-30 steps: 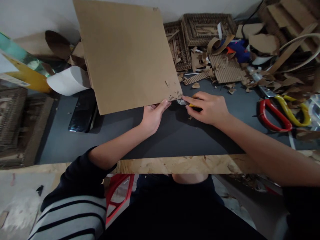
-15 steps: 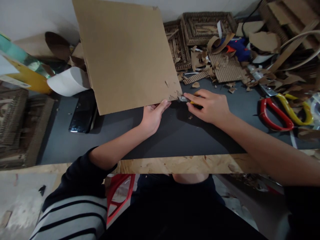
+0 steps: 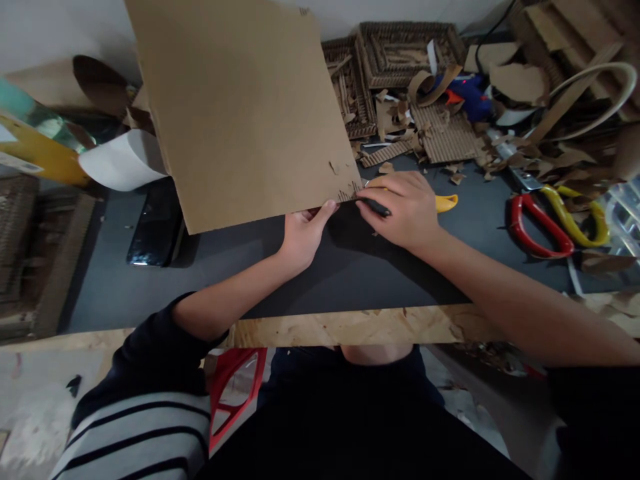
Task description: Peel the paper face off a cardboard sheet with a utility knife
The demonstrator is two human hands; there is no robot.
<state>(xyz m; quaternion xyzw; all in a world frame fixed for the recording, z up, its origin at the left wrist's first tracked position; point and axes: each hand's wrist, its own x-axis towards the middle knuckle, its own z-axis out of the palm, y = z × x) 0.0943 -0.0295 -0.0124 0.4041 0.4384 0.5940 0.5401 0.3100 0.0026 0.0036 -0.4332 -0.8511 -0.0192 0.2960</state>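
Observation:
A large flat sheet of brown cardboard (image 3: 250,113) is tilted up in front of me over the dark table. My left hand (image 3: 306,233) pinches its lower edge near the right corner, thumb on the face and fingers behind. At that corner the top paper is torn away and the corrugated ridges show. My right hand (image 3: 403,208) is closed around a yellow and black utility knife (image 3: 445,203); the end of its handle sticks out behind the hand. The knife's tip is at the cardboard's corner, mostly hidden by my fingers.
A black phone (image 3: 156,223) and a white paper roll (image 3: 123,161) lie left. Scissors with red and yellow handles (image 3: 543,227) are at right. Behind are woven cardboard trays (image 3: 410,50), scraps (image 3: 445,130) and a blue glue gun (image 3: 470,97). The table's wooden edge (image 3: 320,328) is near me.
My right hand has shifted slightly left against the cardboard's corner and turned, so the knife's yellow handle end now shows behind it. My left hand keeps its hold. The view has shifted slightly.

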